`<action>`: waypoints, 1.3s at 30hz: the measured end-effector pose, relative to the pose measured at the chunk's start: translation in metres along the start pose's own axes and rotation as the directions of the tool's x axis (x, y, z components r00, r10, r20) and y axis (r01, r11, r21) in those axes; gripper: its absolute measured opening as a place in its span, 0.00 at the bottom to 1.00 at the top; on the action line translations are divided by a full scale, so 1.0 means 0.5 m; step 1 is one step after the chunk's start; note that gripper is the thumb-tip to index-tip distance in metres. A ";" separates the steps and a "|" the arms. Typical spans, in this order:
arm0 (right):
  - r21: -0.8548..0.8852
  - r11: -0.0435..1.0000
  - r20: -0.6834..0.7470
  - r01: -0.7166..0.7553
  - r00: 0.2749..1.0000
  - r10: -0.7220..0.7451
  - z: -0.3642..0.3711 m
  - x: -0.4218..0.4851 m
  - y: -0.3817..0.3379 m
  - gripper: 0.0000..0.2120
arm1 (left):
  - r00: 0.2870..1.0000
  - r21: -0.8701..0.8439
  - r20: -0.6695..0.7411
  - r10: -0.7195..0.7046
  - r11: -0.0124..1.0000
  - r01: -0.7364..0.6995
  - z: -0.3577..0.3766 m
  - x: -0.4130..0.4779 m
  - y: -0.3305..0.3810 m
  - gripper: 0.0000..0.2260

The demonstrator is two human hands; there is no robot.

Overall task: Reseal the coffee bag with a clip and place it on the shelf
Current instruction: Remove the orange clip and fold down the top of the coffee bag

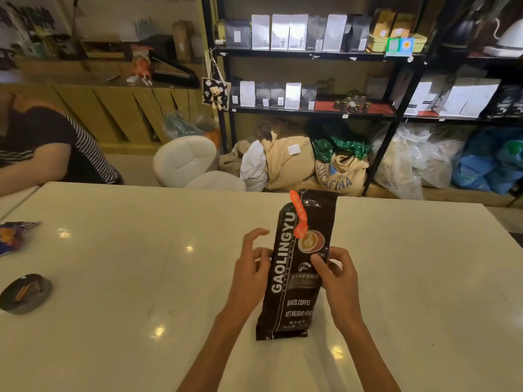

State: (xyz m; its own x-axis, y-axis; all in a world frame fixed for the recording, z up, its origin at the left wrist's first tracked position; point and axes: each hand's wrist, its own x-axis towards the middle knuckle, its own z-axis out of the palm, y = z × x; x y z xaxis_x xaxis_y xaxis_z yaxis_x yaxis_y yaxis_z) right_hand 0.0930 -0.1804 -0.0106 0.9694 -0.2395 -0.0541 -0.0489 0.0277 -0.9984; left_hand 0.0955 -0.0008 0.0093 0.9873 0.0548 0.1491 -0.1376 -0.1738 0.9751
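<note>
A tall dark-brown coffee bag [294,295] marked GAOLINGYU stands upright on the white table [141,278]. An orange clip [298,215] hangs on the bag's upper left edge, lying slanted over its front. My right hand [335,275] grips the bag's right side at mid height, thumb on the front. My left hand [252,267] rests against the bag's left edge with its fingers spread. The black metal shelf [311,53] stands beyond the table, filled with other coffee bags.
A person in a striped top [51,145] sits at the table's far left. A snack packet [14,234] and a dark round dish [24,292] lie at the left. A white chair [192,162] and burlap sacks [314,165] stand between table and shelf.
</note>
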 end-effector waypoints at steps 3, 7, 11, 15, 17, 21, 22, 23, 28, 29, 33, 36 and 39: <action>-0.059 0.998 0.008 0.036 0.999 -0.036 0.006 -0.005 -0.002 0.06 | 1.000 -0.061 0.026 0.005 0.998 -0.003 -0.019 0.006 -0.004 0.11; -0.074 0.997 -0.119 0.025 0.992 -0.034 0.017 -0.019 0.006 0.07 | 0.982 -0.178 0.124 -0.145 0.970 0.166 -0.021 -0.002 -0.012 0.06; -0.032 0.999 -0.157 -0.011 0.988 0.006 0.017 -0.025 0.006 0.08 | 0.980 -0.190 0.116 -0.160 0.965 0.180 -0.001 -0.031 -0.036 0.16; -0.017 0.999 -0.125 -0.034 0.992 0.032 0.014 -0.032 0.009 0.08 | 0.981 -0.120 0.087 -0.173 0.976 0.183 0.004 -0.036 -0.041 0.03; -0.019 1.000 -0.112 -0.016 0.994 0.014 0.015 -0.030 0.008 0.07 | 0.982 -0.091 0.032 -0.185 0.978 0.187 0.002 -0.026 -0.039 0.02; 0.010 1.000 -0.121 0.020 0.992 -0.019 0.026 -0.018 0.006 0.07 | 0.975 -0.099 -0.082 -0.205 0.975 0.197 0.013 -0.019 -0.031 0.04; 0.059 0.998 -0.080 0.031 0.996 -0.026 0.027 -0.016 0.007 0.12 | 0.975 -0.080 -0.095 -0.199 0.978 0.192 0.017 -0.021 -0.035 0.03; 0.098 0.995 -0.015 0.034 0.999 -0.032 0.026 -0.014 0.009 0.17 | 0.976 -0.072 -0.096 -0.197 0.979 0.190 0.020 -0.024 -0.039 0.02; -0.125 0.978 0.225 0.166 0.965 -0.135 0.012 -0.006 0.022 0.23 | 0.994 -0.001 0.072 -0.083 0.996 0.084 0.002 -0.026 -0.052 0.29; -0.131 0.977 0.209 0.167 0.968 -0.137 0.010 -0.003 0.022 0.22 | 0.992 0.042 0.120 -0.041 0.998 0.037 -0.002 -0.025 -0.055 0.28; -0.125 0.982 0.211 0.139 0.971 -0.111 -0.005 0.018 0.014 0.22 | 0.973 -0.013 0.210 -0.095 0.995 0.100 -0.009 -0.009 -0.051 0.26; -0.196 0.970 0.225 0.144 0.969 -0.099 -0.016 0.027 0.001 0.22 | 0.975 -0.023 0.141 -0.171 0.984 0.175 -0.006 0.001 -0.046 0.25; -0.224 0.958 0.119 0.177 0.981 -0.154 -0.021 0.023 0.001 0.20 | 0.986 0.062 0.046 -0.161 0.986 0.158 0.002 0.006 -0.038 0.19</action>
State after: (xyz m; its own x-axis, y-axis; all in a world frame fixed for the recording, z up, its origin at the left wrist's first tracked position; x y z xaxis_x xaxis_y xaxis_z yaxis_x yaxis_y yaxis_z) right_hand 0.1015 -0.1931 -0.0118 0.9871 -0.1235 0.1022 0.0712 -0.2334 -0.9698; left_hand 0.1011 0.0017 -0.0092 0.9992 0.0367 -0.0172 0.0250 -0.2240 0.9743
